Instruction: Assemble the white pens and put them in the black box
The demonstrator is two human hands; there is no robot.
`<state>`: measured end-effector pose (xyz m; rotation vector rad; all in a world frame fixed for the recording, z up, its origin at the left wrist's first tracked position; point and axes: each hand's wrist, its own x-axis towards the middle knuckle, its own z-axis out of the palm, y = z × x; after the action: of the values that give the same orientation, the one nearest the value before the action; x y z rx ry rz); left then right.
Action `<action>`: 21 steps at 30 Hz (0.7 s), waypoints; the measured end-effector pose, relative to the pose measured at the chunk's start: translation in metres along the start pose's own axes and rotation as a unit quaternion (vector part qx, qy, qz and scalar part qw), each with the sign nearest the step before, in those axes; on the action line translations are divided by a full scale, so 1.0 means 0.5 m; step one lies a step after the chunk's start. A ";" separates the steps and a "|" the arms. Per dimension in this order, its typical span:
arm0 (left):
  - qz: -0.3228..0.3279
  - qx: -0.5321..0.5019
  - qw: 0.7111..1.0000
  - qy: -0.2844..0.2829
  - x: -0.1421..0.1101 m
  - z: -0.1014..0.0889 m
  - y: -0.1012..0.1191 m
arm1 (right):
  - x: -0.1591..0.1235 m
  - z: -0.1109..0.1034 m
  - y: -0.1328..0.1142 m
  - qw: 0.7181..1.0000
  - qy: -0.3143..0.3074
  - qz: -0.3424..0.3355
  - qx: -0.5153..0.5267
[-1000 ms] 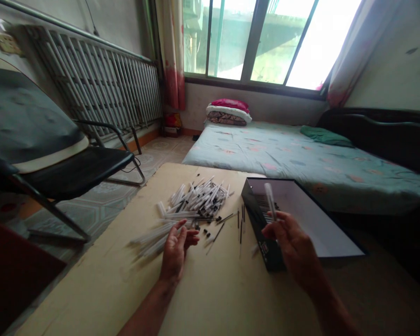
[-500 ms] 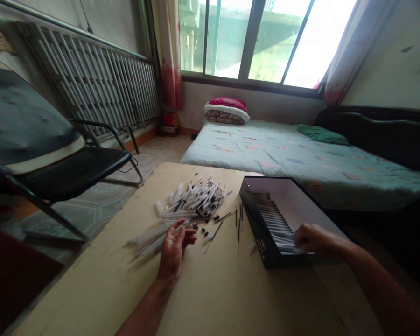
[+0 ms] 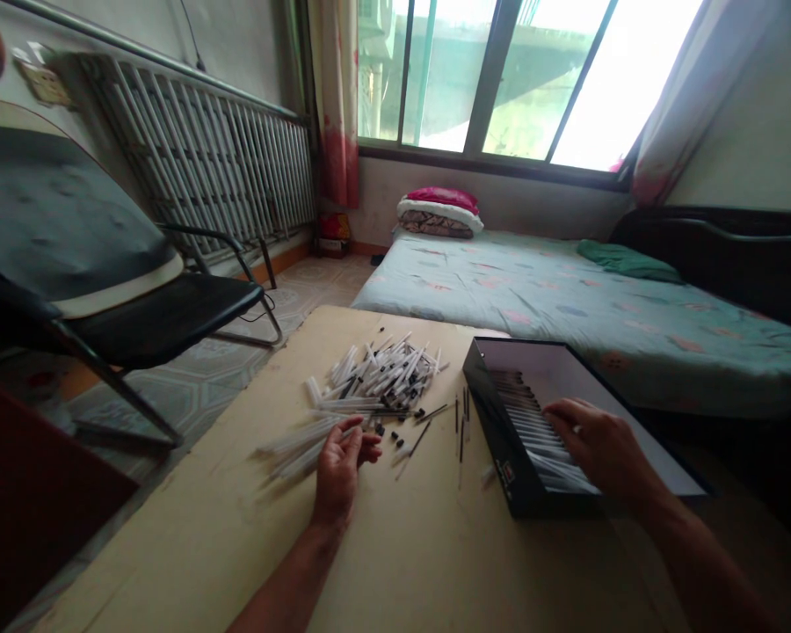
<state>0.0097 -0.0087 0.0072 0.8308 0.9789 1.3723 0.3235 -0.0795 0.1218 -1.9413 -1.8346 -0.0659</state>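
My left hand rests palm up on the tabletop with its fingers loosely apart and nothing visible in them. Just beside it lie long clear tubes that look like pen barrels. Beyond is a heap of white and clear pen parts mixed with black pieces. My right hand is over a black box with a pale inside. Its thumb and fingers look parted, with no pen seen between them. Below them a row of pens lies side by side along the box's left part.
Small black caps and thin dark refills lie loose on the yellowish table between my hands. A bed adjoins the table's far side. To the left stand a black chair and a metal rack.
My right hand carried a clear pen over the box, lowered it to the near end of the row, and is now without it, slightly raised. My left hand has stayed put.
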 end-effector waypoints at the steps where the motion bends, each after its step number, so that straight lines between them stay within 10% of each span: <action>1: 0.012 0.011 1.000 0.004 -0.001 -0.001 -0.001 | -0.003 0.006 -0.039 0.999 0.033 -0.004 0.032; 6: 0.051 0.047 0.997 0.021 -0.002 -0.003 -0.004 | -0.008 0.123 -0.181 0.985 -0.019 -0.067 0.155; 12: 0.048 0.058 0.997 0.017 0.002 -0.008 -0.011 | 0.035 0.299 -0.173 0.996 -0.039 0.031 0.076; 21: 0.046 0.060 0.997 0.011 0.006 -0.008 -0.019 | 0.067 0.314 -0.165 0.996 -0.053 0.004 -0.066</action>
<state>0.0095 -0.0066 -0.0032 0.9626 1.0597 1.4148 0.2049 0.0082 0.0178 -2.0775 -1.9358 -0.0843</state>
